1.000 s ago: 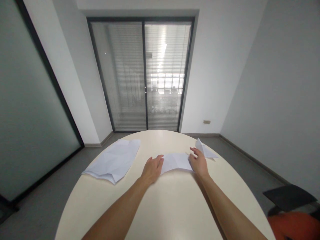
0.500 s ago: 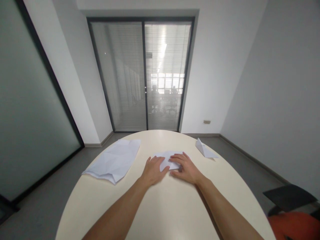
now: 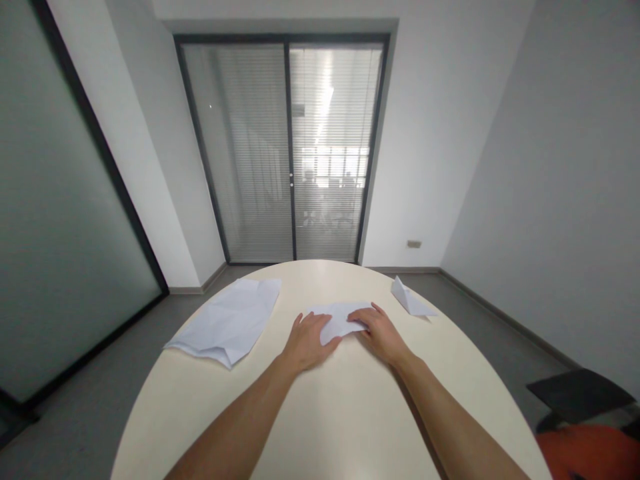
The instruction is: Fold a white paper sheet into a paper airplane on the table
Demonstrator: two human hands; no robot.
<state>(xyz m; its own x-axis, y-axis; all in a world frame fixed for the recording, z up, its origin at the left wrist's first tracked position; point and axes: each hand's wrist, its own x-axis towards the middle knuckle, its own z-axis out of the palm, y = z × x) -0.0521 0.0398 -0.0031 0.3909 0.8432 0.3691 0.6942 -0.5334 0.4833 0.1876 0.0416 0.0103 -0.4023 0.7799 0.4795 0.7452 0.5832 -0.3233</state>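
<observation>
A folded piece of white paper lies on the table between my two hands. My left hand rests over its left end, fingers stretched out and the thumb along the near edge. At the right end, my right hand has its fingers bent over the top of the paper. The right thumb is mostly hidden at the paper's near edge, so the hand looks closed on that end. Both palms cover parts of the paper.
The round cream table carries a stack of creased white sheets on the left and a folded paper shape on the far right. A chair with an orange seat stands at lower right. Glass doors are beyond the table.
My right hand has slid slightly right along the paper, and its thumb has gone from the near side to the paper's edge. The left hand has hardly moved.
</observation>
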